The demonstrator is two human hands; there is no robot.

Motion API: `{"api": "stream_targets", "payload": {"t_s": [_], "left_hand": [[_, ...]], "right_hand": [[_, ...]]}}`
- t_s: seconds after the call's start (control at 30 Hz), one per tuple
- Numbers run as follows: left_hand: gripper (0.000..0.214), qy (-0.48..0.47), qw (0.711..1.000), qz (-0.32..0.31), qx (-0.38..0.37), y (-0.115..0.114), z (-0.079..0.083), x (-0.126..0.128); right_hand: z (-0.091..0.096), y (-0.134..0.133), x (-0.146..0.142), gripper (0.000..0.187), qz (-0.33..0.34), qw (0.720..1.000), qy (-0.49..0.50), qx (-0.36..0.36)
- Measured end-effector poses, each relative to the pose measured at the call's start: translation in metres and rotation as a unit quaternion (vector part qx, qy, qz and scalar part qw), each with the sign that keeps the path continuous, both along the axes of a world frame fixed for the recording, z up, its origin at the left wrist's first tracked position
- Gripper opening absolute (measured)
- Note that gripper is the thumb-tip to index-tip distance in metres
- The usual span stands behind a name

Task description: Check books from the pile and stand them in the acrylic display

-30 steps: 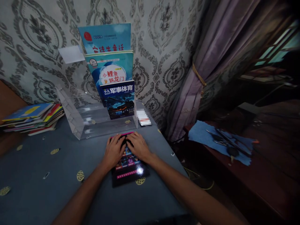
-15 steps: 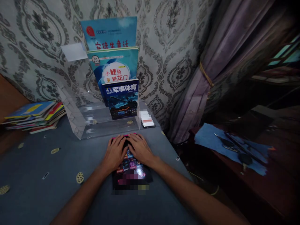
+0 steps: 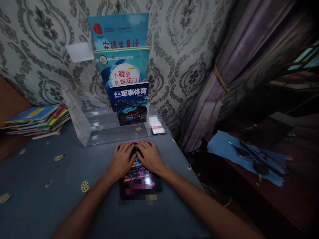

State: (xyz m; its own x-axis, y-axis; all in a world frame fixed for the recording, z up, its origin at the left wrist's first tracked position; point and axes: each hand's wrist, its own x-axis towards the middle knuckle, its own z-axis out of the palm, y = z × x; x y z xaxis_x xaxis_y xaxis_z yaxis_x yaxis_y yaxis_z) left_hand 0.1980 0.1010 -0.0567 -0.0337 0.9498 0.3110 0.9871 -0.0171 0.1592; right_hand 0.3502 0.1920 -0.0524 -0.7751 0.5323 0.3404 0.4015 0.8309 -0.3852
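Note:
A dark glossy book (image 3: 139, 173) with small colourful pictures lies flat on the table in front of me. My left hand (image 3: 124, 159) rests palm down on its far left part, and my right hand (image 3: 149, 156) does the same on the right. Both hands have their fingers stretched toward the far edge, thumbs close together in the middle. They cover much of the upper cover. Just beyond stands a clear acrylic book rack (image 3: 83, 131). A dark blue book (image 3: 133, 104) leans in its front tier, with a teal book (image 3: 124, 64) and a blue book (image 3: 119, 28) behind.
A pile of books (image 3: 37, 119) lies on the table (image 3: 67, 202) at the left. Beside the rack's right end is a phone-like object (image 3: 157, 126), partly blurred. Right of the table edge, a blue cloth (image 3: 219, 146) holds scissors and other dark items. A tied curtain (image 3: 204, 106) hangs behind.
The view has shifted very slightly. Both hands stay in the same place on the book, and nothing else has visibly moved.

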Motion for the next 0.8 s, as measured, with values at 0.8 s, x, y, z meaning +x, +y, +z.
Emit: {"api": "stream_targets", "payload": {"t_s": [0.8], "left_hand": [[0.03,0.129,0.985,0.108,-0.041,-0.011,0.027,0.021]], "right_hand": [[-0.001,0.002,0.004,0.024,-0.079,0.997,0.019,-0.01]]}}
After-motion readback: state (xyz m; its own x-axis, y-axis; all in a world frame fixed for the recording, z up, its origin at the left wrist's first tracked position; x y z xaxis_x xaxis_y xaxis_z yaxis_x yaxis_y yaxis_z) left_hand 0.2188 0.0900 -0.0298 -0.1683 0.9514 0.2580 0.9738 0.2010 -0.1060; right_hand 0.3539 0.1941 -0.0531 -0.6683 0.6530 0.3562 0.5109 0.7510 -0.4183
